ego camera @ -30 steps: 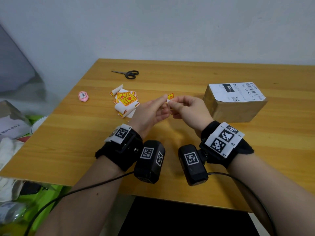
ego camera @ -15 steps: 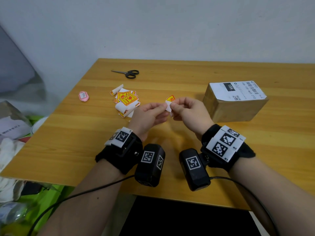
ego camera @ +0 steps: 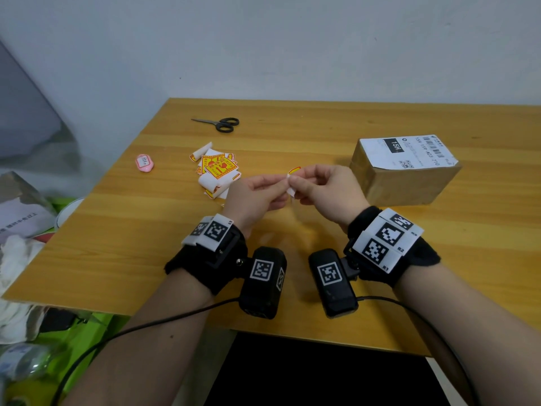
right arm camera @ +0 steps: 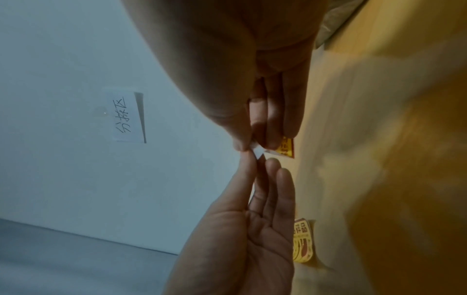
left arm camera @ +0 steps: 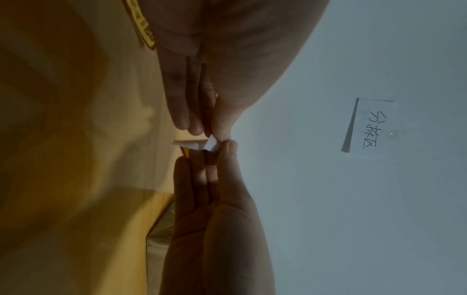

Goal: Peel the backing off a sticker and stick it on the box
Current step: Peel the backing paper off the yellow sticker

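Note:
A small yellow-and-red sticker (ego camera: 294,170) is held above the table between both hands. My right hand (ego camera: 296,181) pinches the sticker (right arm camera: 286,148) between thumb and fingers. My left hand (ego camera: 282,183) pinches a white corner of its backing (ego camera: 290,191), which is folded away from the printed side. The wrist views show the white corner (left arm camera: 211,146) (right arm camera: 258,154) caught between the thumb tips of my left hand (left arm camera: 219,135) (right arm camera: 255,164) and right hand (left arm camera: 228,146) (right arm camera: 252,144). The brown cardboard box (ego camera: 409,177) with a white shipping label stands just right of my right hand.
A pile of the same stickers (ego camera: 218,171), some curled, lies left of the hands. Black scissors (ego camera: 219,124) lie farther back and a small pink object (ego camera: 144,163) near the table's left edge. Clutter sits on the floor left of the table (ego camera: 117,253).
Both hands have come slightly toward me and lower, still joined on the sticker. A white flap of backing now shows below the fingertips where only the yellow face showed.

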